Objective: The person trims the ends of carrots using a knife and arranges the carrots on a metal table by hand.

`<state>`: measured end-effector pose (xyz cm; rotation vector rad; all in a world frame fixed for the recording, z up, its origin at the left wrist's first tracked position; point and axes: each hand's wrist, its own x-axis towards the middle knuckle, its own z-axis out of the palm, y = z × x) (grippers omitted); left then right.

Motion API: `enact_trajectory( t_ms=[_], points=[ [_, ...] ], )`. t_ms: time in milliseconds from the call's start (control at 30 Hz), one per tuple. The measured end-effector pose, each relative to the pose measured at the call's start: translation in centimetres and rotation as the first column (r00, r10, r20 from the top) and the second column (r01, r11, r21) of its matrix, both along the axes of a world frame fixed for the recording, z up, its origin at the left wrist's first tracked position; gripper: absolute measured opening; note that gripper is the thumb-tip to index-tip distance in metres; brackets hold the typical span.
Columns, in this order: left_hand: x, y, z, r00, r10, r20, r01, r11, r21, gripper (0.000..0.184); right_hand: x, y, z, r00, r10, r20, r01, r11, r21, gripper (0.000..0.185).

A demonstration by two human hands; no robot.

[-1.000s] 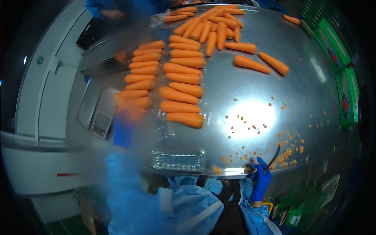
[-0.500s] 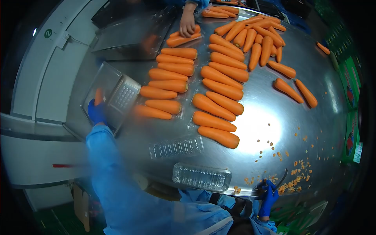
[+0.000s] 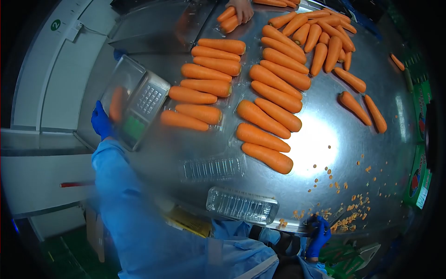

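Observation:
My left hand (image 3: pixel 101 121), in a blue glove, is at the left edge of a weighing scale (image 3: pixel 147 100), its fingers apart and holding nothing. A carrot (image 3: pixel 116 104) lies on the scale's clear-covered plate beside it. At the table's front edge my right hand (image 3: pixel 318 236), also gloved, is closed round the handle of a dark knife (image 3: pixel 338 215), near carrot scraps (image 3: pixel 357 209). Two columns of carrots in clear trays lie in the middle, a left column (image 3: pixel 211 65) and a right column (image 3: pixel 276 95).
Empty clear trays (image 3: pixel 241 204) (image 3: pixel 213 168) sit near the front edge. A carrot pile (image 3: pixel 325 37) is at the back, with loose carrots (image 3: pixel 354 108) to its right. Another person's hand (image 3: pixel 242 9) touches carrots at the back. Green boxes (image 3: pixel 418 174) stand right.
My left hand has let go of the carrot, which now rests on the scale, and has moved slightly left. The other person's hand has shifted with two carrots. The view has turned somewhat.

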<state>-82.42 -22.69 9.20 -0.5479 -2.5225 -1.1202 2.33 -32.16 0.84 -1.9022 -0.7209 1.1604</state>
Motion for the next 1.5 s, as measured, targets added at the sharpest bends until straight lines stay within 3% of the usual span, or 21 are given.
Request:
enact_trajectory(
  t_ms=[200, 300, 400, 500, 600, 633, 700, 767, 833, 900, 967, 1067, 1133, 1267, 1300, 1333, 1500],
  points=[
    [-1.1, -0.6, 0.4, 0.994, 0.049, 0.099, -0.036, 0.991, -0.129, 0.069, 0.4, -0.4, -0.5, 1.000, -0.003, 0.002, 0.003, 1.000, -0.013, 0.017],
    [-3.2, -1.2, -2.6, 0.993, 0.034, -0.114, -0.076, 0.919, -0.386, 0.060, 0.6, -0.6, -0.9, 1.000, -0.011, 0.002, 0.011, 1.000, 0.007, 0.017],
    [-4.1, -3.0, -4.1, 0.983, -0.168, -0.072, 0.098, 0.817, -0.568, 0.056, 0.6, -0.8, -1.3, 0.999, -0.036, 0.019, 0.035, 0.998, 0.043, 0.017],
    [-1.2, -2.5, -2.9, 0.968, -0.140, -0.207, -0.027, 0.766, -0.642, 0.050, 0.6, -0.8, -1.5, 0.998, -0.025, 0.053, 0.021, 0.997, 0.075, 0.017],
    [-4.1, -2.7, -4.4, 0.988, -0.108, 0.108, 0.136, 0.947, -0.293, 0.045, 0.4, -0.6, -0.9, 0.999, -0.037, 0.027, 0.036, 0.999, 0.031, 0.018],
    [-3.9, -2.7, -4.6, 0.944, -0.180, 0.277, 0.227, 0.963, -0.145, 0.047, 0.3, -0.4, -0.7, 0.998, -0.055, 0.005, 0.055, 0.998, 0.009, 0.018],
    [-0.3, -2.8, -3.2, 0.750, -0.373, 0.546, 0.331, 0.927, 0.179, 0.052, -0.4, 0.0, -0.3, 0.999, -0.051, 0.007, 0.050, 0.998, 0.026, 0.018],
    [12.1, -1.1, 0.0, 0.468, -0.667, 0.580, 0.167, 0.711, 0.683, 0.040, -0.7, 0.1, 0.5, 0.999, -0.040, -0.018, 0.040, 0.999, 0.021, 0.019],
    [21.0, -0.7, 1.4, 0.332, -0.760, 0.559, 0.227, 0.639, 0.735, 0.040, -0.7, 0.4, 1.3, 0.997, -0.011, -0.080, 0.011, 1.000, 0.007, 0.020],
    [27.7, 0.9, 1.0, -0.053, -0.924, 0.378, 0.014, 0.378, 0.926, 0.073, -0.1, 0.1, 0.2, 0.998, 0.000, -0.057, 0.001, 1.000, 0.029, 0.021],
    [33.9, 2.2, 1.0, -0.359, -0.873, 0.331, 0.028, 0.344, 0.939, 0.076, 0.6, -0.5, -0.2, 0.998, 0.048, -0.033, -0.046, 0.996, 0.072, 0.021],
    [41.4, 3.8, -0.8, -0.560, -0.706, 0.432, 0.067, 0.482, 0.874, 0.074, -0.7, 0.5, 1.3, 0.993, 0.031, -0.110, -0.020, 0.994, 0.103, 0.021],
    [46.1, 3.8, 0.0, -0.573, -0.618, 0.539, 0.339, 0.420, 0.842, 0.070, -1.0, 1.1, 3.5, 0.982, 0.061, -0.177, -0.044, 0.994, 0.098, 0.020],
    [52.2, 1.5, 1.4, -0.457, -0.542, 0.705, 0.803, 0.089, 0.589, 0.055, -1.5, 2.0, 6.9, 0.968, 0.249, 0.008, -0.241, 0.927, 0.289, 0.021],
    [53.3, 0.8, 2.2, -0.390, -0.519, 0.761, 0.877, 0.041, 0.478, 0.057, -1.7, 2.6, 9.3, 0.932, 0.319, 0.169, -0.361, 0.854, 0.376, 0.020],
    [54.2, -0.2, 1.9, -0.374, -0.542, 0.753, 0.890, 0.019, 0.456, 0.058, -1.7, 2.9, 11.6, 0.868, 0.366, 0.336, -0.487, 0.761, 0.428, 0.020],
    [57.4, -2.8, 3.2, -0.343, -0.562, 0.753, 0.933, -0.110, 0.343, 0.068, 0.0, 2.8, 14.6, 0.730, 0.391, 0.560, -0.650, 0.652, 0.392, 0.019]
  ],
)
